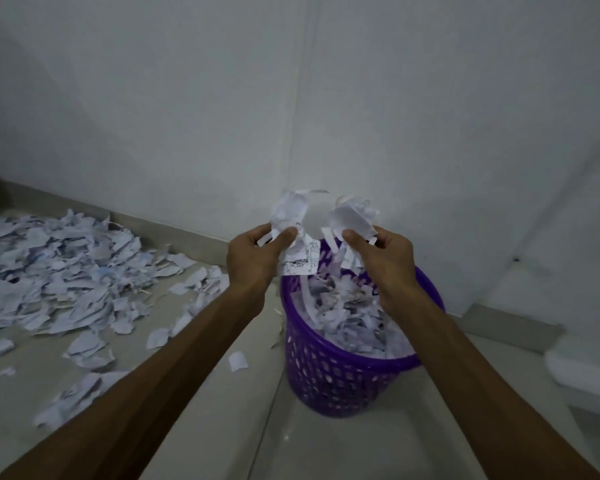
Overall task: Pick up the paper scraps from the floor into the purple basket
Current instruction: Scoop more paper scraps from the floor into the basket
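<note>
Left hand: the left hand (253, 252) is pinching a crumpled bunch of scraps (293, 216) between thumb and fingers, holding it near the far-left rim of the purple basket (329, 379).
Right hand: the right hand (383, 252) is gripping a second bunch of strips (352, 216) over the basket's mouth.
Basket: it is standing in the corner on the floor (222, 427), already looking nearly full.
Spill risk: I'd guess the left bunch, and the printed piece (300, 263) dangling from it, is hanging close enough to the rim to flutter outside.
Overflow risk: scraps are heaping toward the rim, so new ones are likely sliding off.
Remaining: a big pile of scraps (49, 265) is lying to the left along the wall (153, 98), with stray bits trailing toward the basket.
Obstruction: nothing is blocking the drop.
</note>
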